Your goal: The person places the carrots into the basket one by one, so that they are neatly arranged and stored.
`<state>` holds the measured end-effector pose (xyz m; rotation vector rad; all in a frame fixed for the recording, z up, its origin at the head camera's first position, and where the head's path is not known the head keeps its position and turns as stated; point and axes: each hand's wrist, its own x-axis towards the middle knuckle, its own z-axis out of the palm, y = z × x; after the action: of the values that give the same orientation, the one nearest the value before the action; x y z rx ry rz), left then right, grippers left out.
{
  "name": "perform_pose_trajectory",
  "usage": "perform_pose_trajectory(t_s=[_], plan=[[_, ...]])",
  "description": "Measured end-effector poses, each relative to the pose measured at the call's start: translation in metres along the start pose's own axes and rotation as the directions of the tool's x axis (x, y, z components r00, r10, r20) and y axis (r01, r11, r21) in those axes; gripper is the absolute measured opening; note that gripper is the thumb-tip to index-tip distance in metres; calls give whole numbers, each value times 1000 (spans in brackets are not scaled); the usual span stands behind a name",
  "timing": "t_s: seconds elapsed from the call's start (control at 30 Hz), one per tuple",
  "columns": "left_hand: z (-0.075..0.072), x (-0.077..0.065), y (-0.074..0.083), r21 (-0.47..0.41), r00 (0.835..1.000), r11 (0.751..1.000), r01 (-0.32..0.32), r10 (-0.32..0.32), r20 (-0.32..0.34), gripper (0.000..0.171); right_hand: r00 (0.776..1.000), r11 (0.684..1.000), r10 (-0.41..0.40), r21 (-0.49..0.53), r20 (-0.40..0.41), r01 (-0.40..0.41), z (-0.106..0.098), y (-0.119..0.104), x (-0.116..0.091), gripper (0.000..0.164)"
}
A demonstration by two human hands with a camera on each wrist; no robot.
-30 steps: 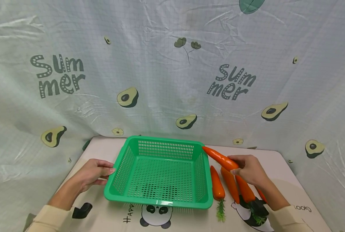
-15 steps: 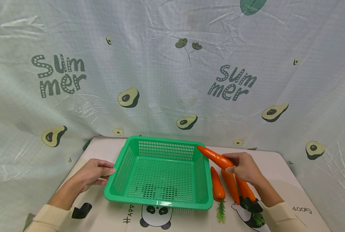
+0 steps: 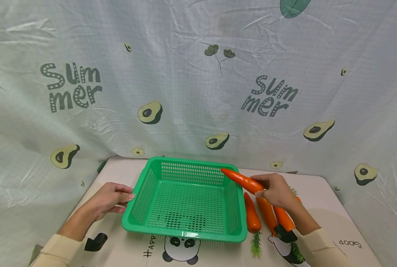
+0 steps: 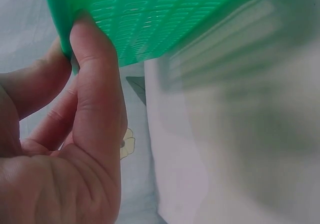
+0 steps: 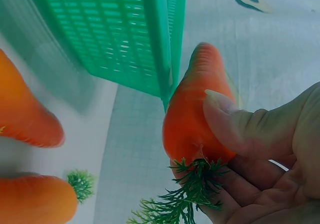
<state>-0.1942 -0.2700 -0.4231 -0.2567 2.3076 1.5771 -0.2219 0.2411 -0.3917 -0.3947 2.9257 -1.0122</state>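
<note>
Avocado-print backdrop (image 3: 185,83), carrot (image 3: 242,180) shifted left, farther over green basket (image 3: 165,232)

Soft, even light fills the head view, glinting on the green basket (image 3: 186,200) and the raised carrot (image 3: 241,180). The left wrist view shows the green basket's blurry shadow on the worktop (image 4: 220,184); the right wrist view looks hazy and pale.
</note>
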Motion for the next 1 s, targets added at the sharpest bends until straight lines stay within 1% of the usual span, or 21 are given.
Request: perform_pose_trajectory(t_s=[0.2,0.43,0.67,0.73,1.0], plan=[[-2,1,1,-8,1000,1000,3,-3,2,41,1000,1000,-22,-6,6,22,0,-6,5,46],[-2,0,0,-12,1000,1000,10,-10,0,41,997,998,-67,1,35,67,3,-11,11,48],[-1,1,1,-11,1000,1000,5,-5,7,41,995,996,-84,-2,55,84,6,-15,18,50],[-1,1,1,-18,1000,1000,13,-13,1,40,994,996,-94,-2,61,94,7,-17,20,50],[0,1,1,-22,1000,1000,14,-14,4,39,990,994,-111,25,85,110,13,-25,28,48]])
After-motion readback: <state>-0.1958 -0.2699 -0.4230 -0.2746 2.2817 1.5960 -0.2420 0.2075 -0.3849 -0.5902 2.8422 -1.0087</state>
